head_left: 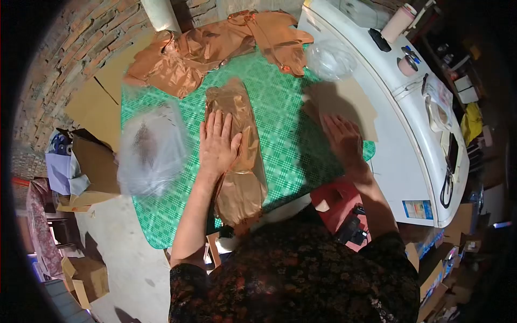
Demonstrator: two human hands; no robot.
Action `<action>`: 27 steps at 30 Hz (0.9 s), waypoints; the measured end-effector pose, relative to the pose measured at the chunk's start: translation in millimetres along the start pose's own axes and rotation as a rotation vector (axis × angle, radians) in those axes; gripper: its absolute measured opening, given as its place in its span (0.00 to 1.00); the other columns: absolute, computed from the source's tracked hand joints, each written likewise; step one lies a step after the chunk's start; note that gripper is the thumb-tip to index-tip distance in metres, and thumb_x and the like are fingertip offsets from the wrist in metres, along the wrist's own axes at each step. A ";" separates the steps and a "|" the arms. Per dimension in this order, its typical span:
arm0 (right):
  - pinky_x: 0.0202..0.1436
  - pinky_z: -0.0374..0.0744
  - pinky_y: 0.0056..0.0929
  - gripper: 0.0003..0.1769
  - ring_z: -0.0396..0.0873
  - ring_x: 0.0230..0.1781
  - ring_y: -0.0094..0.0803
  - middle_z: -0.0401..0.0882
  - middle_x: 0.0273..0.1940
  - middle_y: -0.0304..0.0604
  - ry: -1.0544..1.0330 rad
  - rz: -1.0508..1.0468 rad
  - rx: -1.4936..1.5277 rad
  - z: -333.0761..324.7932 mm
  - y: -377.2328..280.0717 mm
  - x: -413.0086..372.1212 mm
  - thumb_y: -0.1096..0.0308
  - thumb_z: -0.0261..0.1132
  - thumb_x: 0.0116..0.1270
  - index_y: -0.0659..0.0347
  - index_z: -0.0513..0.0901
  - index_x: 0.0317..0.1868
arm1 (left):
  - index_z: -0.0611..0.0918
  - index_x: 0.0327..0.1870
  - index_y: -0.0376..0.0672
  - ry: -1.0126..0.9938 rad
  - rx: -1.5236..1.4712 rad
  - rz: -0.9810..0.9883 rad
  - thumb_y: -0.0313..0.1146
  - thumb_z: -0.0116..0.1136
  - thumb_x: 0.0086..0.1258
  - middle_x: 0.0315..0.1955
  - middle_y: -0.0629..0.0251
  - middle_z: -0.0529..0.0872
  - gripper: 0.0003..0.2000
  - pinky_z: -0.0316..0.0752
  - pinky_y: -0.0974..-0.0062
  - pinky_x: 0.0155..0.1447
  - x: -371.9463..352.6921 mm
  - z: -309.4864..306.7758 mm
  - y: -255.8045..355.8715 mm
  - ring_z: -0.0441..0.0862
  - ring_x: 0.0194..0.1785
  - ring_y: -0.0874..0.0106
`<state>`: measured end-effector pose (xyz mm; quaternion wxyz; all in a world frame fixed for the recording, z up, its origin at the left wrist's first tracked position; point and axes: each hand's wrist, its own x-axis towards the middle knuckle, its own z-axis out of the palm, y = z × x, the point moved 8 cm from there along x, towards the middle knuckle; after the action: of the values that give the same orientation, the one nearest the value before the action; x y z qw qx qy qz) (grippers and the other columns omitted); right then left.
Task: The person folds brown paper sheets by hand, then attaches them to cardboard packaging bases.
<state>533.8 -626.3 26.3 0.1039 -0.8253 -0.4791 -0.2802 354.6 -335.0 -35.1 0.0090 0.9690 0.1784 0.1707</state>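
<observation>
My left hand (219, 142) lies flat with its fingers stretched out on a long folded piece of shiny copper-coloured film (245, 156). The folded piece runs from the middle of the green checked tablecloth (285, 118) down to the near table edge. At the right, my right hand (343, 135) rests with its fingers extended at the near part of a brown cardboard sheet (347, 99). More crumpled copper-coloured film (215, 46) spreads across the far side of the table. Left of my left hand sits a stack of clear plastic bags (151, 151).
A clear, round plastic thing (331, 59) lies at the back right. A white refrigerator (398, 118) lies along the right side, with a pink bottle (398, 24) on it. Open cardboard boxes (97, 161) stand at the left. A red stool (336, 202) holds a black device (353, 229).
</observation>
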 end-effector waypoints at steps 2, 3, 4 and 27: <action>0.67 0.82 0.47 0.24 0.87 0.61 0.45 0.88 0.60 0.46 -0.008 -0.029 0.001 -0.4 0.2 -2.0 0.70 0.70 0.66 0.57 0.86 0.64 | 0.64 0.86 0.45 -0.008 -0.002 -0.007 0.56 0.43 0.87 0.85 0.50 0.61 0.34 0.45 0.45 0.89 0.0 1.0 -1.2 0.53 0.88 0.51; 0.67 0.83 0.47 0.25 0.88 0.60 0.45 0.88 0.61 0.47 -0.014 -0.043 0.000 -0.7 0.0 -3.3 0.70 0.69 0.65 0.58 0.86 0.63 | 0.64 0.86 0.45 -0.012 -0.005 -0.010 0.56 0.43 0.87 0.85 0.50 0.61 0.34 0.44 0.45 0.89 0.0 1.3 -0.2 0.53 0.88 0.51; 0.65 0.84 0.46 0.24 0.88 0.58 0.45 0.89 0.59 0.47 0.014 -0.066 0.019 -13.5 -9.1 5.1 0.71 0.69 0.64 0.59 0.86 0.62 | 0.64 0.86 0.45 -0.018 -0.004 -0.011 0.56 0.44 0.87 0.85 0.50 0.61 0.34 0.44 0.45 0.89 0.3 2.0 0.8 0.53 0.88 0.51; 0.55 0.85 0.37 0.23 0.87 0.55 0.38 0.89 0.52 0.44 -0.088 -0.442 0.420 41.4 -267.6 134.2 0.53 0.72 0.63 0.60 0.85 0.51 | 0.81 0.70 0.40 0.049 -0.403 -0.124 0.46 0.56 0.78 0.68 0.51 0.81 0.26 0.66 0.48 0.78 -5.3 -25.5 2.3 0.73 0.76 0.53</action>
<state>373.1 -370.8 41.8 0.1877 -0.6728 -0.6987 -0.1548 342.2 -340.1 -12.7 0.2088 0.9303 0.2003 0.2255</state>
